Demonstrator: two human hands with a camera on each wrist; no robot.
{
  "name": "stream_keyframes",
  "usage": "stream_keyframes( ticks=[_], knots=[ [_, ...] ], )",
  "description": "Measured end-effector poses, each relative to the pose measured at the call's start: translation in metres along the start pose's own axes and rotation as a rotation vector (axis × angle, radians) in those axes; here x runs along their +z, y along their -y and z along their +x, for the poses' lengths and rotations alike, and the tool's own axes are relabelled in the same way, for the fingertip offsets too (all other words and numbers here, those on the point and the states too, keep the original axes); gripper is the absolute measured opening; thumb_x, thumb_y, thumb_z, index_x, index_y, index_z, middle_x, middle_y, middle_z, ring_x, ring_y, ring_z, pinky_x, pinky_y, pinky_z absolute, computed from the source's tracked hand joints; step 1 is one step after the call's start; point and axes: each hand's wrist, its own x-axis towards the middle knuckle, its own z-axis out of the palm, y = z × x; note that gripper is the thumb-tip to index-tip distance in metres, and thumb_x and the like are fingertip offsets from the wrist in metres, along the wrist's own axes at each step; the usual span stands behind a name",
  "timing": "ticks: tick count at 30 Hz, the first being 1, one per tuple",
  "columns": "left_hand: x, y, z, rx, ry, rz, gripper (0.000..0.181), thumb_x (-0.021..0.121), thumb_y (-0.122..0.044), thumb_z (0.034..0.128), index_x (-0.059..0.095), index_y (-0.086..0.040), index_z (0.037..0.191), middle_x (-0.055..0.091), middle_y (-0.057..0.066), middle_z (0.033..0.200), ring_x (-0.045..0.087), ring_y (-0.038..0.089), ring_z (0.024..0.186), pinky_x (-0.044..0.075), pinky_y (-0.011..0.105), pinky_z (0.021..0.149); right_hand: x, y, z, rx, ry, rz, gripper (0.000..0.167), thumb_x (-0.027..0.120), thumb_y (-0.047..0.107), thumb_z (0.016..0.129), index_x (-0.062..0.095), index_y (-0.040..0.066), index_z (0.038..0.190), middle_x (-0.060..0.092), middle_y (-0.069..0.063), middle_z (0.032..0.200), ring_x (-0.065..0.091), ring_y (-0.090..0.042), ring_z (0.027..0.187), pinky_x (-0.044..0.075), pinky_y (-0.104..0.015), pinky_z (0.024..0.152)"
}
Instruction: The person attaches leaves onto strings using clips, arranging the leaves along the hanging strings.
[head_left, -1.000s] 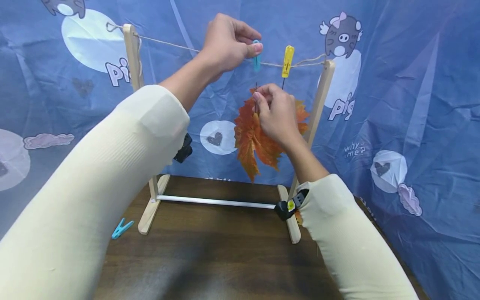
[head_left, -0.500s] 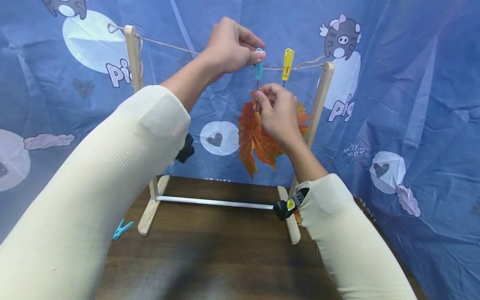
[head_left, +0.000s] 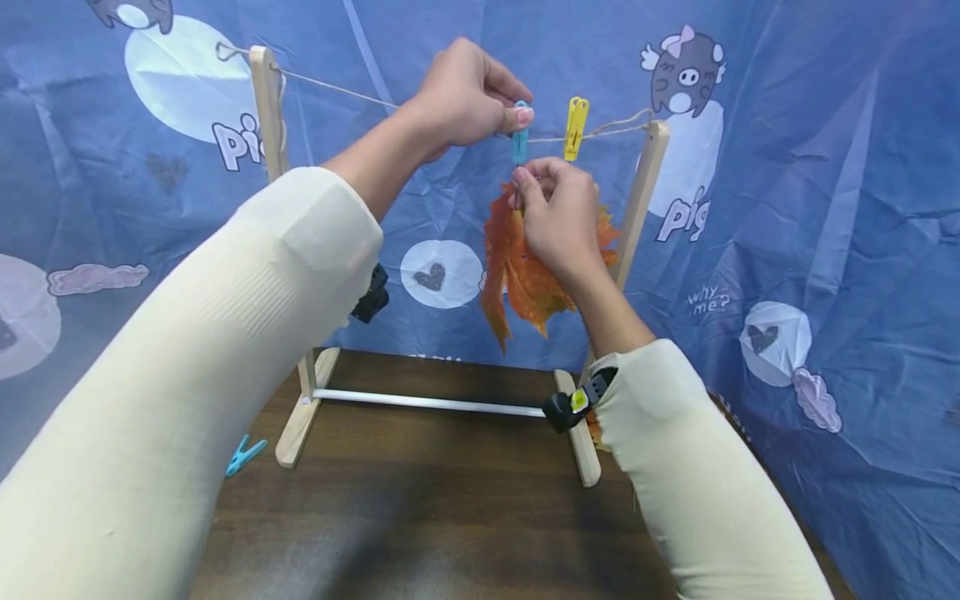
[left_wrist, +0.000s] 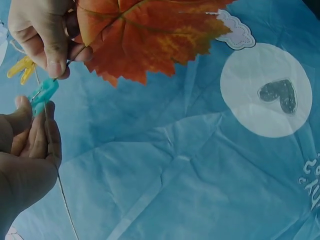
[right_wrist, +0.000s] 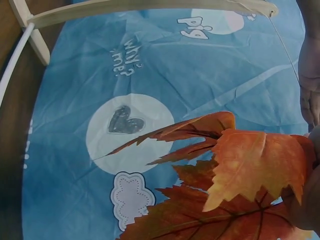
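My left hand (head_left: 468,96) pinches a light-blue clothespin (head_left: 520,147) at the twine line (head_left: 551,140). Just below it, my right hand (head_left: 562,217) holds an orange artificial maple leaf (head_left: 513,258) by its thin stem. In the left wrist view the stem's end lies close to the clothespin (left_wrist: 46,91); whether it sits between the jaws I cannot tell. A yellow clothespin (head_left: 576,129) is clipped on the line to the right. Behind my right hand, orange leaf edges (head_left: 607,233) show beneath it. The right wrist view shows the held leaf (right_wrist: 260,160) large, fingers mostly hidden.
Two wooden posts (head_left: 645,183) carry the line, joined low down by a white rod (head_left: 427,403). Another blue clothespin (head_left: 244,456) lies on the brown table (head_left: 420,517) at left. Part of an orange leaf (head_left: 596,432) shows by the right foot. Printed blue cloth (head_left: 810,208) hangs behind.
My left hand has come down slightly with the blue clothespin, drawing the line lower. My right hand has risen a little, bringing the leaf stem up to the clothespin; the leaf has turned.
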Motion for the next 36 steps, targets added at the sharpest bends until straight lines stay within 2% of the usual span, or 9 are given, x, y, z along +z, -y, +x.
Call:
stream_keyframes(
  ticks=[4, 9, 14, 18, 24, 27, 34, 36],
  knots=[
    [-0.001, 0.0, 0.0, 0.02, 0.038, 0.066, 0.04, 0.071, -0.03, 0.0975, 0.069, -0.012, 0.133, 0.073, 0.002, 0.125, 0.069, 0.012, 0.11, 0.052, 0.028, 0.099, 0.0, 0.0, 0.0, 0.009, 0.0, -0.009, 0.024, 0.058, 0.024, 0.106, 0.07, 0.002, 0.104, 0.072, -0.006, 0.083, 0.059, -0.017, 0.066, 0.039, -0.026, 0.052],
    [-0.002, 0.001, 0.001, 0.034, 0.06, 0.085, 0.046, 0.07, -0.034, 0.0976, 0.066, -0.011, 0.137, 0.071, 0.003, 0.128, 0.069, 0.013, 0.11, 0.051, 0.029, 0.102, -0.001, -0.001, 0.0, -0.003, -0.006, -0.027, 0.026, 0.059, 0.026, 0.106, 0.071, 0.003, 0.105, 0.072, -0.006, 0.083, 0.057, -0.017, 0.064, 0.04, -0.027, 0.053],
    [-0.003, 0.003, 0.001, 0.052, 0.062, 0.082, 0.05, 0.071, -0.037, 0.0967, 0.064, -0.01, 0.139, 0.07, 0.004, 0.129, 0.069, 0.013, 0.109, 0.051, 0.029, 0.101, -0.004, -0.002, -0.002, 0.01, -0.008, -0.05, 0.027, 0.061, 0.028, 0.105, 0.073, 0.004, 0.111, 0.073, -0.006, 0.091, 0.062, -0.015, 0.076, 0.048, -0.027, 0.065],
    [-0.005, 0.002, 0.0, 0.052, 0.052, 0.047, 0.053, 0.073, -0.036, 0.0952, 0.063, -0.008, 0.139, 0.071, 0.005, 0.128, 0.071, 0.014, 0.106, 0.052, 0.029, 0.099, -0.007, -0.002, -0.004, 0.021, -0.015, -0.084, 0.029, 0.062, 0.03, 0.104, 0.073, 0.006, 0.115, 0.072, -0.005, 0.098, 0.061, -0.015, 0.081, 0.049, -0.027, 0.07],
    [-0.008, 0.002, -0.004, 0.087, 0.002, 0.076, 0.052, 0.074, -0.036, 0.0948, 0.065, -0.008, 0.138, 0.071, 0.006, 0.128, 0.068, 0.014, 0.11, 0.052, 0.026, 0.098, -0.011, -0.002, -0.007, -0.02, -0.041, -0.083, 0.025, 0.067, 0.027, 0.102, 0.075, 0.007, 0.114, 0.074, -0.006, 0.101, 0.062, -0.019, 0.078, 0.047, -0.025, 0.066],
    [-0.01, 0.003, -0.009, 0.103, -0.017, 0.08, 0.051, 0.074, -0.037, 0.0949, 0.066, -0.01, 0.137, 0.071, 0.005, 0.127, 0.067, 0.013, 0.111, 0.052, 0.026, 0.098, -0.014, -0.003, -0.009, -0.032, -0.045, -0.069, 0.025, 0.068, 0.026, 0.101, 0.075, 0.006, 0.114, 0.074, -0.006, 0.1, 0.061, -0.02, 0.076, 0.047, -0.025, 0.065],
    [-0.018, 0.005, -0.024, 0.131, -0.037, -0.013, 0.045, 0.075, -0.033, 0.0944, 0.069, -0.009, 0.132, 0.072, 0.005, 0.123, 0.068, 0.014, 0.108, 0.05, 0.027, 0.099, -0.027, -0.006, -0.012, -0.089, -0.051, -0.093, 0.025, 0.068, 0.025, 0.101, 0.076, 0.005, 0.113, 0.076, -0.008, 0.103, 0.059, -0.017, 0.071, 0.044, -0.023, 0.06],
    [-0.02, 0.009, -0.029, 0.147, -0.039, 0.005, 0.044, 0.074, -0.033, 0.0949, 0.069, -0.009, 0.132, 0.071, 0.004, 0.123, 0.067, 0.013, 0.109, 0.05, 0.027, 0.1, -0.033, -0.007, -0.013, -0.109, -0.049, -0.105, 0.024, 0.068, 0.024, 0.101, 0.076, 0.004, 0.113, 0.076, -0.009, 0.105, 0.058, -0.019, 0.069, 0.043, -0.023, 0.059]
  ],
)
